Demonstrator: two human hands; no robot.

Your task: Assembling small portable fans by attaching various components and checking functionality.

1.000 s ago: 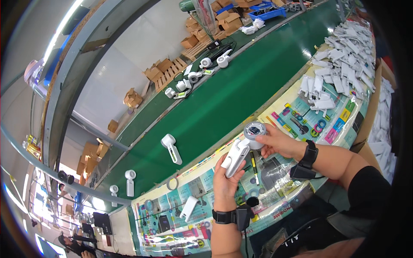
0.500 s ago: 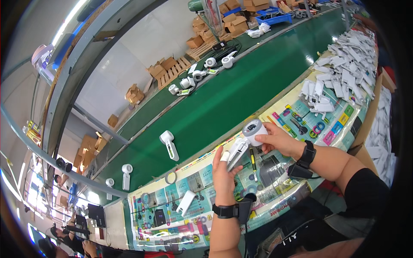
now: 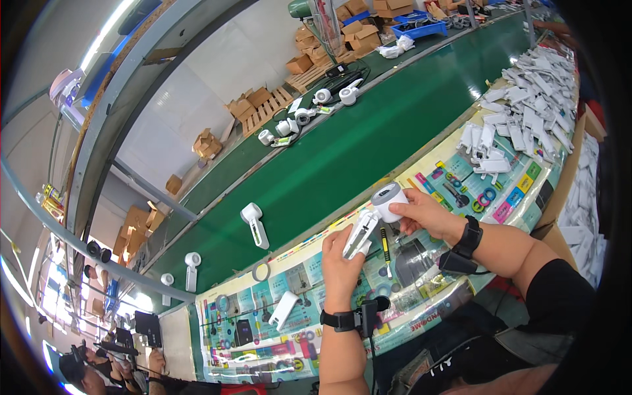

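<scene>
Steadying the white device between 2 hands probably worked best with even support: left fingers clamped its handle, right fingers its round head (a yellow-black tool lay between them, below).

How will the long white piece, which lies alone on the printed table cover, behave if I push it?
The long white piece lies flat, so it will probably slide, not roll. The shiny table cover may help it. Its plastic look suggests light and stiff.
</scene>
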